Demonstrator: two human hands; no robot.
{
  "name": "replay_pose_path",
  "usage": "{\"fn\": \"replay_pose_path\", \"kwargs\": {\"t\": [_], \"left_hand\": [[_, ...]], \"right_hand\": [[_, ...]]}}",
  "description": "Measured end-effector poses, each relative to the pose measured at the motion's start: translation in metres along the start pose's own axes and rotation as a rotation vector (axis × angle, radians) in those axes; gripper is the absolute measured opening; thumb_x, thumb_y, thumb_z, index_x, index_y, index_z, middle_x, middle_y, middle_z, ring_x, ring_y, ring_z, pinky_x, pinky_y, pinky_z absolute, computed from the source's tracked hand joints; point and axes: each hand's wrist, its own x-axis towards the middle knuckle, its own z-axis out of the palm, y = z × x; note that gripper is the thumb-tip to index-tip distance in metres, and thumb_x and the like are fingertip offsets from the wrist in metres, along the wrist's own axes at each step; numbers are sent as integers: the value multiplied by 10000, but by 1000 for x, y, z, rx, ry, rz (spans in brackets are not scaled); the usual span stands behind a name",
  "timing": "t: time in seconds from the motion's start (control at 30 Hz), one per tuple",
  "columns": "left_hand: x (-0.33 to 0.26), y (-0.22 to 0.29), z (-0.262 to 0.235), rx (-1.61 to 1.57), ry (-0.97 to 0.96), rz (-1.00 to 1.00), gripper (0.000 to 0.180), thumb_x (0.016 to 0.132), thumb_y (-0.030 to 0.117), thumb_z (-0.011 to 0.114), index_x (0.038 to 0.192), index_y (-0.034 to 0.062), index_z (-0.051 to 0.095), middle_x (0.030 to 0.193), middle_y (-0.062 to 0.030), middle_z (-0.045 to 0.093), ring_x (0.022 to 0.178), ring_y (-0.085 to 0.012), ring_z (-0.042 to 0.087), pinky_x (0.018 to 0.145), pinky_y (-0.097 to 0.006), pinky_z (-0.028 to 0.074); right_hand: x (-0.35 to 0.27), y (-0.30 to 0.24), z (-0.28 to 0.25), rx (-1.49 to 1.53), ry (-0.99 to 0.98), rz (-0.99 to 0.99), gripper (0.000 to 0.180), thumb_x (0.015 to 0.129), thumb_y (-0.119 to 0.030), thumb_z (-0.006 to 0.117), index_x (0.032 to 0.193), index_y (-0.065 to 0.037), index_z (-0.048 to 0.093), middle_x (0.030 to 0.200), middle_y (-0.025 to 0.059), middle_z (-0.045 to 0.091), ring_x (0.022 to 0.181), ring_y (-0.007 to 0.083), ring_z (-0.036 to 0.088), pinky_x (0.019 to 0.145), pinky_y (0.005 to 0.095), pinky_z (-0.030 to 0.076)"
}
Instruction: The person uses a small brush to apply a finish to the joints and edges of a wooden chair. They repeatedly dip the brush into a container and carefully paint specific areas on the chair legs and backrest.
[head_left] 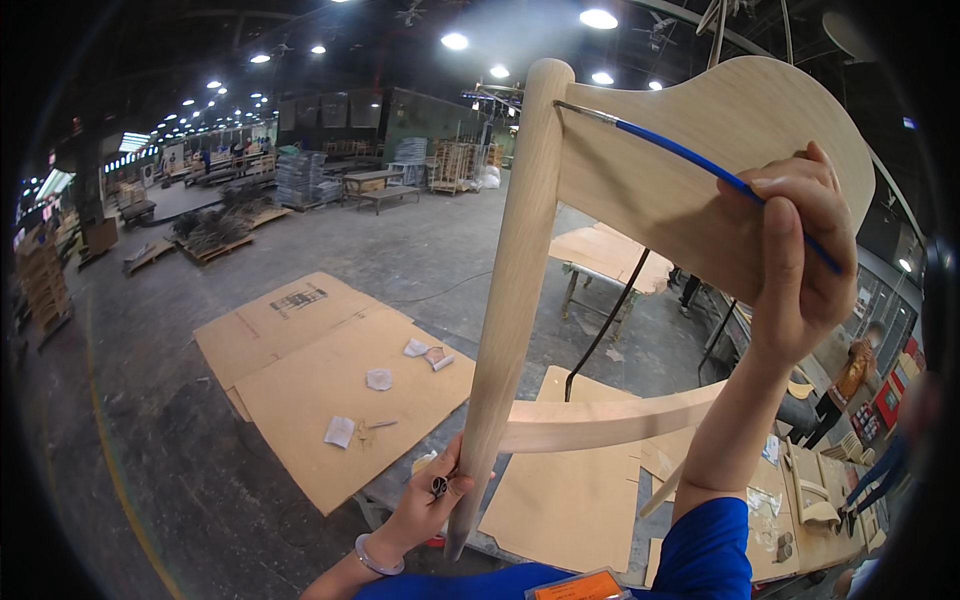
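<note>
A slim, blue-handled brush is pinched betw. thumb & fingers of the R hand; its tip is set at the joint betw. a pale, round wooden post & a broad, curved pale-wood back panel. The post, mid-view & tilted, is grasped nr its lower end by the L hand, where a small, dark tube-like item is also held; its kind can't be told. A curved pale-wood rail is joined to the post just above the L hand.

Surface: flat brown cardboard sheets are spread below & L of the post, w/ crumpled white paper pcs scattered on top. More brown cardboard is laid out under the rail.

Room: a big, dim workshop, lit by rows of round white ceiling lamps. The grey concrete floor is marked w/ a yellow line at far L; stacked goods & a low wooden table are seen in bkgd. A co-worker in a brownish top is seen at far R.

Writing: a dark printed block & faint reddish print are borne by the L cardboard; dark print is also carried on an orange card at the lower edge.
</note>
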Motion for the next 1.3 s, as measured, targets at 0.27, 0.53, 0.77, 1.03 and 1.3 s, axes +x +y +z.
{"fn": "replay_pose_path", "kwargs": {"t": [0.27,0.53,0.77,1.03,1.3], "left_hand": [[-3,3,-1,20,8,-21,672,1090,334,540,1614,1,284,1259,-140,658,1113,-226,681,983,-387,534],[-7,10,0,11,26,-15,695,1080,371,551,1608,-2,295,1253,-133,655,1108,-221,678,978,-384,535],[-13,13,0,17,36,-9,690,1079,373,554,1585,-32,318,1230,-122,650,1099,-215,670,986,-389,525],[-20,18,1,6,75,-14,688,1077,377,558,1574,-41,332,1201,-112,659,1098,-199,655,1001,-396,508],[-27,20,-5,-11,66,-10,607,1086,165,552,1612,0,296,1396,-152,614,1154,-217,678,1030,-349,502]], "right_hand": [[2,-3,3,27,24,14,74,954,-78,672,965,-41,736,896,62,770,875,205,683,1144,536,355],[5,-2,5,60,44,40,73,958,-94,676,962,-55,737,895,56,773,873,201,683,1148,545,354],[9,-6,6,76,31,28,72,964,-91,673,967,-57,736,895,54,775,881,199,681,1155,550,342],[12,-8,10,93,67,14,72,963,-86,672,962,-52,735,894,56,776,876,196,682,1158,553,338],[17,-9,13,124,58,16,90,962,-108,674,963,-42,734,889,70,776,875,201,686,1150,545,349]]}}
